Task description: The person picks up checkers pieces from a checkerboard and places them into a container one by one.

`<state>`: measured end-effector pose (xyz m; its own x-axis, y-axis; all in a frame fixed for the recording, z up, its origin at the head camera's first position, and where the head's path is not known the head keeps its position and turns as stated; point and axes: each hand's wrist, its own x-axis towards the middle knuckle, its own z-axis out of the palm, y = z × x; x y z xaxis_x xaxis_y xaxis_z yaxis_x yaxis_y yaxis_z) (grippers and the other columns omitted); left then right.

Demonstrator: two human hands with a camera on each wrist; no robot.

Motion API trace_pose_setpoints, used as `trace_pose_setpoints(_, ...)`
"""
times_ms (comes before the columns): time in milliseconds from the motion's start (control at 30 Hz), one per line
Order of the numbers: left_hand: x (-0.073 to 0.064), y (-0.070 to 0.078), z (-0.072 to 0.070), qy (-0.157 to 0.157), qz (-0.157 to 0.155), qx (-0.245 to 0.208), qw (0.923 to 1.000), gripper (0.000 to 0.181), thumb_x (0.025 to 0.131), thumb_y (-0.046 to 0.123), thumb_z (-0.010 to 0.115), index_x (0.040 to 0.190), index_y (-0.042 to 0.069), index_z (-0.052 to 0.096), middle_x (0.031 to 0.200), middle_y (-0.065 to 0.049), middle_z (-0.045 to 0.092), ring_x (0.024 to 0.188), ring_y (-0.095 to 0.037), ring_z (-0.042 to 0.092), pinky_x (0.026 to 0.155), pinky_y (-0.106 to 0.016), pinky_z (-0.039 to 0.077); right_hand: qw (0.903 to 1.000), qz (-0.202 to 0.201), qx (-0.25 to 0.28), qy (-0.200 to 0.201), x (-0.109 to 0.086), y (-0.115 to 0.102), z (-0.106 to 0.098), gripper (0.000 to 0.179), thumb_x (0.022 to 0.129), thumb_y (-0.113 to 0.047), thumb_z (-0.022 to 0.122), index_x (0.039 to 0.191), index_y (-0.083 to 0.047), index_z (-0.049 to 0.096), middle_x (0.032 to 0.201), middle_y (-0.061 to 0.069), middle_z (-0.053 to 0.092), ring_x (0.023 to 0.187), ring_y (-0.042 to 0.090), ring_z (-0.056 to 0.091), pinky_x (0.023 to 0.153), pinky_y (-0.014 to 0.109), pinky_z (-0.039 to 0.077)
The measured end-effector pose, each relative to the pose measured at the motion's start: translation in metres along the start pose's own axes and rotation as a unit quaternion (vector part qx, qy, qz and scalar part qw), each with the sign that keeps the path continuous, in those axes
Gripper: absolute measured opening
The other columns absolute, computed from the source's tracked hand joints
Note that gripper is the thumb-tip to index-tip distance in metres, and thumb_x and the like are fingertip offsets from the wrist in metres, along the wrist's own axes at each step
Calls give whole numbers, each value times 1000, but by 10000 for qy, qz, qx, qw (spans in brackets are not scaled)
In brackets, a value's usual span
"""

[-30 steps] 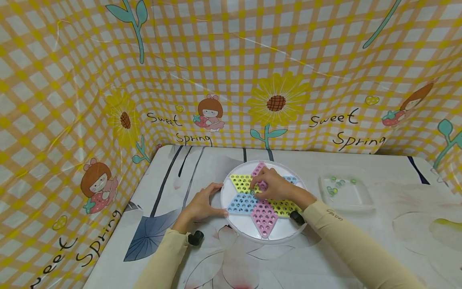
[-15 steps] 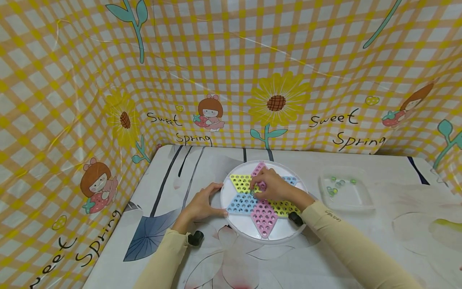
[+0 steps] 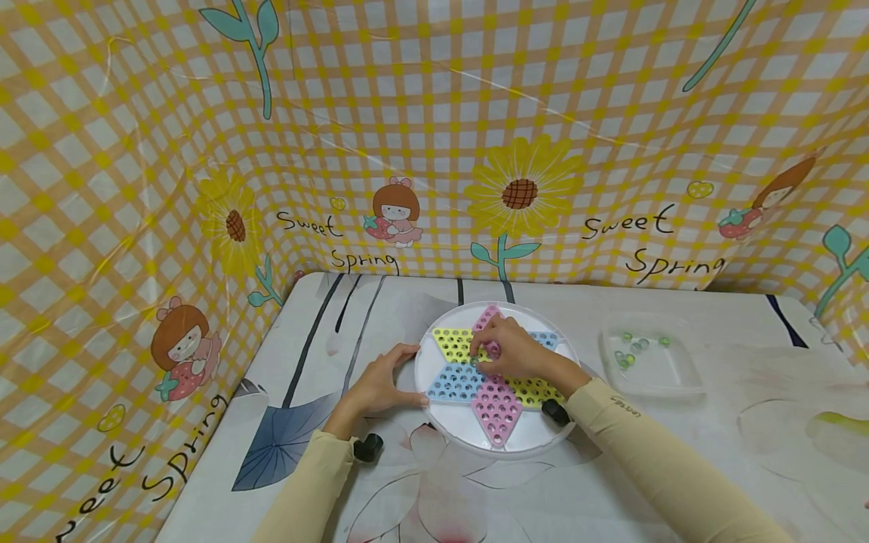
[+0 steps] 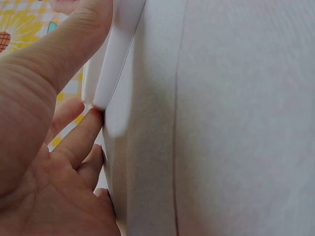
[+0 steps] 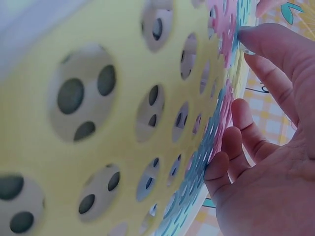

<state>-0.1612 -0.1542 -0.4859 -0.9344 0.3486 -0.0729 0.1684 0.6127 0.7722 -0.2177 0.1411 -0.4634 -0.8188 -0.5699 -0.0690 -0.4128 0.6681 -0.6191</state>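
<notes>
A round white Chinese checkers board (image 3: 448, 424) lies on the table, its star of pink, blue and yellow points full of holes. At the board's left rim my left hand (image 3: 377, 383) rests with thumb and fingers spread apart. The left wrist view shows its fingertips right at the white rim (image 4: 115, 54). Over the middle of the star, my right hand (image 3: 514, 350) pinches a small glass marble (image 3: 474, 363) between thumb and index finger. Most of that marble (image 5: 247, 50) is covered by the fingertips in the right wrist view. The other right fingers curl loosely close to the holes.
A clear plastic box (image 3: 668, 386) with several green and clear marbles (image 3: 631, 359) stands right of the board. Patterned cloth (image 3: 434, 151) hangs behind and to the left of the table. Small black cameras (image 3: 369, 448) sit on both wrists.
The right wrist has shifted very slightly to the left, with the fingertips at the same spot on the board. The left hand and the board have not moved.
</notes>
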Motion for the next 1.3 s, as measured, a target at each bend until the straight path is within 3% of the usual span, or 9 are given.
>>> trace_pose_setpoints(400,-1,4,0,-43,-46,-11,10000,93,71,27,97,150,13,49,157,-9,48,151,-30,34,128,-52,8,9994,-275,132,168,-4,-5,-10,13,89,-17,79,99,-22,74,115,11,56,108,31,47,89,45,44)
trace_pose_setpoints(667,0,3,0,-23,-64,-17,10000,93,71,27,97,149,15,49,157,-8,48,150,-31,34,128,-53,8,9970,-453,205,595,-11,-9,-29,14,88,-14,80,100,-18,76,117,11,60,115,37,49,93,53,45)
trace_pose_setpoints(900,-1,2,1,-20,-96,-22,9999,92,71,28,97,149,16,49,157,-7,47,151,-32,33,127,-55,11,9945,-471,409,846,-21,-4,-45,16,88,-10,80,102,-16,74,116,10,58,111,38,49,90,54,46)
trace_pose_setpoints(1300,-1,4,1,-31,-127,-82,9999,91,71,27,97,149,17,50,158,-7,47,151,-33,32,127,-55,10,9930,-302,109,1133,-42,16,-70,13,90,-16,80,100,-20,72,115,8,59,111,37,48,93,57,46)
